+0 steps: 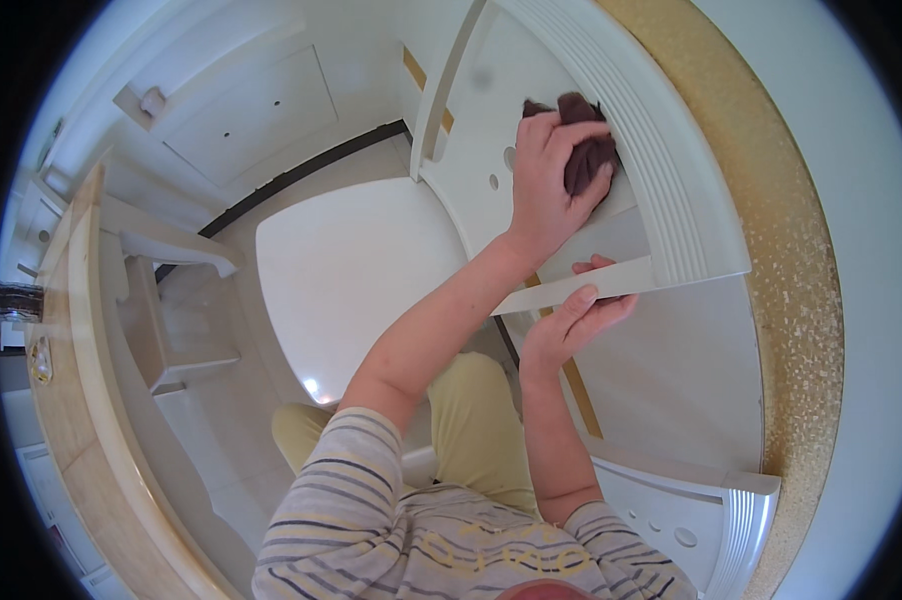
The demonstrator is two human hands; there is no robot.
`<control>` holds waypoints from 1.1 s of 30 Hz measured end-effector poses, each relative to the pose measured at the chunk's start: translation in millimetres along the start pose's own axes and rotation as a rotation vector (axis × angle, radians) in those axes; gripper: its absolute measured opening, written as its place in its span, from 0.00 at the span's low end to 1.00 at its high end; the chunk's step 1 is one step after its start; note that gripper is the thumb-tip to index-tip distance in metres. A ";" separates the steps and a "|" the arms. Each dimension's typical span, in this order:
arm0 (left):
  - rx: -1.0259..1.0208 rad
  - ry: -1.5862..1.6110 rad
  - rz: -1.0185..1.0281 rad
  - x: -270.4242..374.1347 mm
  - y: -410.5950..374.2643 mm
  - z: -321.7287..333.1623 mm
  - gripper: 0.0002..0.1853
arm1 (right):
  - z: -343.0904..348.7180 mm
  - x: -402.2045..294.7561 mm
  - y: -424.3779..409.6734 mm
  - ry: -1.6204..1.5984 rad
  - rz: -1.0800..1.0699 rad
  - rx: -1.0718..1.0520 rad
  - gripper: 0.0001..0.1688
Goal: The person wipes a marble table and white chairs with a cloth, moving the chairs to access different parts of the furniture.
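My left hand (552,176) holds a crumpled dark brown cloth (589,161) against the inner face of a white chair's backrest (473,112). The cloth lies close below the ribbed top rail (646,142), and round holes show in the panel beside my wrist. Lower down, my right hand (578,319) grips the backrest's side edge (616,276), thumb on the near face and fingers behind it. The chair's glossy white seat (361,277) extends to the left of my arms. My left forearm crosses over part of the seat and backrest.
A second white chair's backrest (653,517) stands by my right elbow. Along the left curves a table with a tan stone-like top (83,420), with another chair seat (195,367) beneath it. A gold speckled band (796,360) runs behind the chairs. White panelling (256,112) rises at upper left.
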State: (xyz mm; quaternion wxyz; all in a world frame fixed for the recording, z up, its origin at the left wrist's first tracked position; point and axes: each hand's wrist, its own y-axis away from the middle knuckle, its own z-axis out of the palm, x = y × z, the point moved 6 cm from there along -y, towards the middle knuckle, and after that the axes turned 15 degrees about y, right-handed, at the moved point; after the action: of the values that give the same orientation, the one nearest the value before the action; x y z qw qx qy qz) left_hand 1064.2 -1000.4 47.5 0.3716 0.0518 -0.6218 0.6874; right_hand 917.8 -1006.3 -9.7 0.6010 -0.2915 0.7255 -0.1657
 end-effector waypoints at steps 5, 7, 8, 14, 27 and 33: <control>0.075 -0.148 -0.111 -48.9 -16.2 -21.6 0.16 | 2.6 -2.6 2.0 -0.045 0.038 -0.029 0.31; 0.070 -0.164 -0.138 -50.3 -14.3 -22.3 0.16 | 3.3 -2.0 1.2 -0.046 0.039 -0.041 0.33; 0.024 -0.171 -0.101 -36.6 -8.8 -16.7 0.16 | 2.5 -0.2 1.0 -0.041 0.035 -0.029 0.32; -0.028 -0.192 -0.058 -32.7 -13.6 -14.2 0.16 | 2.1 -0.5 2.0 -0.028 0.022 -0.020 0.29; 0.046 -0.247 -0.051 -60.8 -19.2 -25.0 0.16 | 2.3 0.8 0.8 -0.016 0.015 -0.013 0.28; 0.103 -0.224 -0.090 -89.6 -17.4 -35.4 0.17 | 0.9 3.5 -0.1 -0.017 0.011 -0.019 0.28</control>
State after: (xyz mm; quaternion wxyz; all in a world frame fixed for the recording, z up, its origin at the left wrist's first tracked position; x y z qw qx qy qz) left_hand 1152.4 -1009.7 6.0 0.3274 0.1752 -0.6204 0.6908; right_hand 918.3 -1008.5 -12.6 0.6052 -0.2946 0.7235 -0.1534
